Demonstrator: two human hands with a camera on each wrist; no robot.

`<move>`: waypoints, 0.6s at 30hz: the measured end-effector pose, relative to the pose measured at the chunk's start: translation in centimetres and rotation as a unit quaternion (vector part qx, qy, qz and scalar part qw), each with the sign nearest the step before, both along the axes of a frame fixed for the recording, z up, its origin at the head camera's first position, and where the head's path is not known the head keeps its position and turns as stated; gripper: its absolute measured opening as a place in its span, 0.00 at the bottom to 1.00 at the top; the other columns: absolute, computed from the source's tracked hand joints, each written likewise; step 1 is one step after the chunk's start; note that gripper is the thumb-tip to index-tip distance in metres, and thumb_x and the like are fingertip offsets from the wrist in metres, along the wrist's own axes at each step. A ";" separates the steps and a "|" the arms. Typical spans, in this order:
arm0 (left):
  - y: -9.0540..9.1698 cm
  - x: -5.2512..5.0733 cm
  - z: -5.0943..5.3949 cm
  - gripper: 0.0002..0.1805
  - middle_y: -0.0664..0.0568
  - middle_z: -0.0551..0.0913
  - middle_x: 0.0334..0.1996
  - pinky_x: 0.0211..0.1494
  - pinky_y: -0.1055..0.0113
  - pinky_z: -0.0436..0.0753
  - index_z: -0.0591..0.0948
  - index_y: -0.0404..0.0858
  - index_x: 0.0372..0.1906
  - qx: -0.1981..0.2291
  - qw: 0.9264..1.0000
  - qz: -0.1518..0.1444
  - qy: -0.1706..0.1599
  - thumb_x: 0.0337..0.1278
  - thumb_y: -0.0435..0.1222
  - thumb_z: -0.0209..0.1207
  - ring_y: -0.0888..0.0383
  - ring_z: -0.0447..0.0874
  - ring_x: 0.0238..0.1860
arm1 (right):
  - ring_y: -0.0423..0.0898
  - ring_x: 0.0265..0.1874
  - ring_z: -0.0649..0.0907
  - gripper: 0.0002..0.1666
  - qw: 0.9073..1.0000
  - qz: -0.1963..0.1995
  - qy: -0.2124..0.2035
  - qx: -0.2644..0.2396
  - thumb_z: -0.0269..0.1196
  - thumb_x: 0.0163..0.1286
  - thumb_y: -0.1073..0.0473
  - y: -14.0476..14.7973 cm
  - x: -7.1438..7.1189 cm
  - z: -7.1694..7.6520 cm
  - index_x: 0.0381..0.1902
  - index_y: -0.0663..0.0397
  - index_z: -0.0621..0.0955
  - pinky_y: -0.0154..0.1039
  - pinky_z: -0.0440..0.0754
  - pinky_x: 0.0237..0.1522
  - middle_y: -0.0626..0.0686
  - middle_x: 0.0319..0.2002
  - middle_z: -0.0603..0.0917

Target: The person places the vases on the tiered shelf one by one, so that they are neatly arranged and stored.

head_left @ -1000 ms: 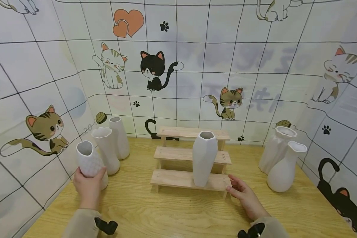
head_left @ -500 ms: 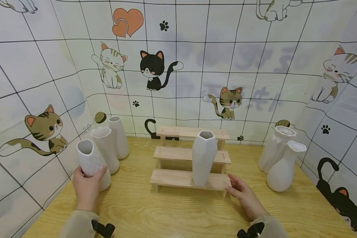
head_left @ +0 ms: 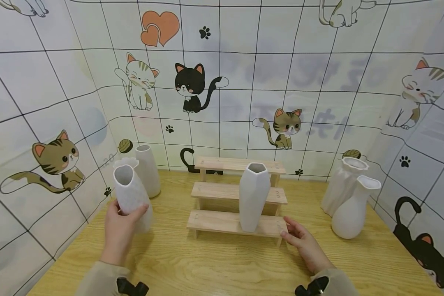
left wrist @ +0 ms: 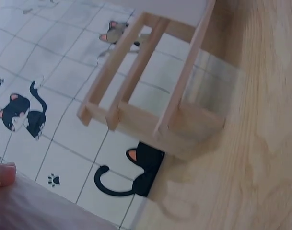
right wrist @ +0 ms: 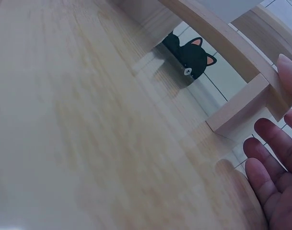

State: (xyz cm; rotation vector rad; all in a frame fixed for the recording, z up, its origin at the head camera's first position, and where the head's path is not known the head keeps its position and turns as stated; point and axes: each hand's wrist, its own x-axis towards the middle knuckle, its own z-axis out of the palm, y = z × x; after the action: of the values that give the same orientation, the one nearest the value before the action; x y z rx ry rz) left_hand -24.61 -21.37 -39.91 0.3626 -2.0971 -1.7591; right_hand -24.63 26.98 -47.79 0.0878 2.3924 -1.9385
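Note:
My left hand [head_left: 123,226] grips a white textured vase [head_left: 133,197], tilted toward the left, thumb on its right side. In the left wrist view part of this vase [left wrist: 40,206] shows beside a thumb tip; whether its base touches the table cannot be told. At the right end of a three-step wooden stand [head_left: 214,222], my right hand [head_left: 305,246] holds the lowest step's corner between thumb and index finger. The right wrist view shows the other fingers [right wrist: 270,143] loosely spread below. A white faceted vase [head_left: 254,197] stands upright on the lowest step.
Behind the left hand stand a white ruffled-rim vase [head_left: 127,161], mostly hidden, and a slim white vase [head_left: 148,172]. At right are a pleated white vase [head_left: 342,185] and a round-bellied white vase [head_left: 351,213]. Cat-printed sheeting [head_left: 237,70] encloses the wooden table [head_left: 222,267].
My left hand has moved the textured vase to the right and slightly up, so it now covers most of the ruffled-rim vase. The right hand and the stand have stayed put.

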 end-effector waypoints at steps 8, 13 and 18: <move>2.9 0.6 1.5 0.47 0.41 0.66 0.61 0.58 0.45 0.71 0.59 0.36 0.70 0.000 0.997 -0.078 0.006 0.48 0.46 0.72 0.45 0.68 0.59 | 0.44 0.51 0.72 0.39 1.000 -0.002 0.003 0.002 0.61 0.70 0.56 0.0 0.0 0.0 0.73 0.57 0.60 0.38 0.71 0.52 0.60 0.57 0.72; 4.8 0.4 1.8 0.46 0.41 0.66 0.60 0.57 0.44 0.72 0.59 0.37 0.67 0.012 0.992 -0.123 0.008 0.46 0.43 0.73 0.45 0.68 0.58 | 0.44 0.51 0.73 0.39 1.000 -0.002 0.005 0.004 0.62 0.70 0.55 0.0 0.0 0.0 0.73 0.57 0.60 0.39 0.71 0.52 0.60 0.56 0.73; 6.4 0.1 2.0 0.44 0.42 0.67 0.58 0.56 0.45 0.73 0.61 0.38 0.65 0.024 0.987 -0.156 0.004 0.45 0.41 0.74 0.44 0.69 0.57 | 0.44 0.51 0.73 0.39 1.000 0.000 0.004 0.008 0.61 0.70 0.55 0.0 0.0 0.0 0.73 0.57 0.60 0.39 0.71 0.52 0.60 0.57 0.73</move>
State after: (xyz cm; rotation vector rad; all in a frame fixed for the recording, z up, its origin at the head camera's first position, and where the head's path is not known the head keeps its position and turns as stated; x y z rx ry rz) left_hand -24.48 -14.92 -37.88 0.0393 -2.2032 -1.9812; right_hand -24.59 26.96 -47.76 0.0819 2.4136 -1.9242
